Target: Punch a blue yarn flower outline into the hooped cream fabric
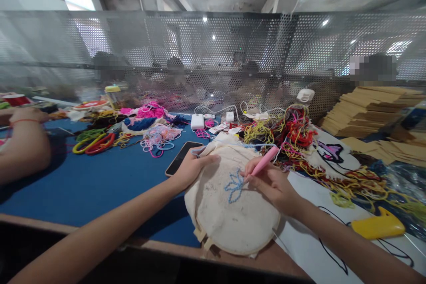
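A round embroidery hoop [229,250] with cream cloth [229,230] stretched in it leans over the table's front edge. Looped blue yarn stitches [234,186] form a petal outline on the cloth. My left hand [193,166] grips the hoop's upper left rim, thumb on the cloth and fingers behind it. In my right hand [271,184] is a pink punch needle [265,161], its tip down at the stitches and hidden by my fingers. Light blue yarn [256,145] runs from the pen's top across the hoop toward my left hand.
A phone [181,158] lies beside my left hand. Yarn heaps [293,131] and scissors [100,143] are farther back. A yellow-handled tool [379,225] lies on white paper at right, near stacked brown envelopes [362,111]. Another person's arm [25,146] rests at left; a perforated screen [213,53] stands behind.
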The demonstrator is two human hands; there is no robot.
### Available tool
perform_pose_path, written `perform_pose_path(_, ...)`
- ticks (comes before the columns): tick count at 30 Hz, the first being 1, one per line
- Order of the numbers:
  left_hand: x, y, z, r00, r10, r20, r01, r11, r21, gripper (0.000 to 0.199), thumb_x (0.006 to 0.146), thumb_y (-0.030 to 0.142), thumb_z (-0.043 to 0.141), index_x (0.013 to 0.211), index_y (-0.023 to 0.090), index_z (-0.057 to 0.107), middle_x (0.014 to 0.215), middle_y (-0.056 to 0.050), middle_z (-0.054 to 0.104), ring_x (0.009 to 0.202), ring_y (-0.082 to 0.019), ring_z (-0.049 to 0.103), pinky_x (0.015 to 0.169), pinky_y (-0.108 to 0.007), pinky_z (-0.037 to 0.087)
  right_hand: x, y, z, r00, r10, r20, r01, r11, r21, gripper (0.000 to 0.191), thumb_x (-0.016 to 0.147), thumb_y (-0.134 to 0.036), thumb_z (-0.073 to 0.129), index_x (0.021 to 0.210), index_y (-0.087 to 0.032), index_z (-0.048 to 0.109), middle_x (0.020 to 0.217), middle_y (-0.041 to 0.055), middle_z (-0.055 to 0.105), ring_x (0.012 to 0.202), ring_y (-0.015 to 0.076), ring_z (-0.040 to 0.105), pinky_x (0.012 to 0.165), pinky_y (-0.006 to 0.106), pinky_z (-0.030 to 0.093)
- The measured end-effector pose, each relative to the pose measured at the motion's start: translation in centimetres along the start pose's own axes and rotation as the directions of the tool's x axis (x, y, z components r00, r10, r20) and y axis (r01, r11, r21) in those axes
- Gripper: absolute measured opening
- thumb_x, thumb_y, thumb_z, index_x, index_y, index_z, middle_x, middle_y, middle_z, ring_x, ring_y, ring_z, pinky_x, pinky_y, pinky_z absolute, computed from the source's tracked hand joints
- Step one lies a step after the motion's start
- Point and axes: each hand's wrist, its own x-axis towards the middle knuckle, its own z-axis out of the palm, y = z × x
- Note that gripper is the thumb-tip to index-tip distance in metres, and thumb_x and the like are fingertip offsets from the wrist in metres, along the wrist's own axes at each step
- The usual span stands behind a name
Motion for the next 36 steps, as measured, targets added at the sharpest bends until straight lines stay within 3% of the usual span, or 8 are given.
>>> perform_pose_path(6,-0.18,0.31,0.14,1.000,0.008,-0.007,-0.008,1.000,-0.028,0.022,0.061,0.029,0.073,0.075,0.013,0.067,0.064,0.000,0.066,0.053,-0.013,0.057,0.052,-0.023,0.043,-0.25,0.06,0.17,0.981,-0.121,0.149,0.164,0.933,-0.320,0.006,0.087,-0.026,0.053,0.083,-0.021,0.054,0.082,0.0037,0.059,0.075,0.0169,0.055,0.069,0.030,0.044)
perform_pose_path(10,-0.18,0.22,0.09,0.999,-0.041,-0.008,0.040,0.998,-0.047,0.024,0.061,0.029,0.073,0.079,0.014,0.069,0.067,-0.001,0.068,0.056,-0.016,0.060,0.055,-0.026,0.046,-0.15,-0.04,0.60,0.960,-0.114,0.254,0.223,0.862,-0.455,0.008,0.085,-0.023,0.055,0.078,-0.020,0.057,0.076,0.0045,0.059,0.071,0.0173,0.053,0.066,0.030,0.042)
perform_pose_path(12,-0.14,0.12,0.06,0.999,-0.036,0.000,0.036,0.998,-0.057,0.024,0.061,0.028,0.073,0.080,0.014,0.069,0.068,-0.002,0.069,0.057,-0.016,0.061,0.057,-0.026,0.047,-0.05,-0.10,0.60,0.973,-0.088,0.212,0.172,0.892,-0.417,0.007,0.084,-0.025,0.057,0.080,-0.019,0.058,0.077,0.0038,0.059,0.071,0.0166,0.053,0.066,0.029,0.043)
perform_pose_path(16,-0.06,0.11,0.00,1.000,-0.025,0.011,0.026,0.999,-0.041,0.021,0.063,0.027,0.072,0.078,0.014,0.068,0.068,-0.001,0.068,0.057,-0.014,0.059,0.055,-0.024,0.045,0.01,-0.18,0.18,0.999,0.018,0.045,-0.010,0.985,-0.173,0.012,0.085,-0.031,0.056,0.090,-0.020,0.056,0.084,0.0024,0.057,0.072,0.0143,0.054,0.064,0.026,0.045)
perform_pose_path(21,0.12,0.05,-0.10,1.000,0.011,-0.016,-0.011,1.000,-0.001,0.016,0.062,0.028,0.072,0.066,0.015,0.063,0.059,0.002,0.063,0.053,-0.012,0.055,0.052,-0.022,0.042,0.01,-0.34,-0.11,0.998,0.053,-0.042,-0.051,0.998,0.034,0.015,0.084,-0.034,0.058,0.087,-0.020,0.054,0.083,0.0017,0.053,0.072,0.0131,0.054,0.062,0.025,0.047)
perform_pose_path(25,0.12,-0.11,-0.16,0.999,-0.032,-0.028,0.032,0.999,-0.012,0.017,0.061,0.029,0.072,0.067,0.016,0.064,0.057,0.003,0.062,0.054,-0.013,0.056,0.052,-0.023,0.042,0.08,-0.46,-0.01,0.993,0.082,-0.091,-0.075,0.995,0.072,0.016,0.083,-0.034,0.059,0.088,-0.021,0.052,0.080,0.0000,0.052,0.069,0.0118,0.055,0.059,0.022,0.048)
perform_pose_path(36,0.01,0.27,-0.07,1.000,0.007,-0.024,-0.007,1.000,0.010,0.018,0.062,0.028,0.071,0.066,0.014,0.061,0.061,0.002,0.063,0.053,-0.012,0.055,0.052,-0.022,0.042,0.05,-0.19,-0.02,0.997,0.012,-0.074,-0.012,1.000,0.011,0.011,0.085,-0.030,0.058,0.088,-0.020,0.054,0.084,0.0013,0.053,0.071,0.0118,0.054,0.062,0.023,0.048)
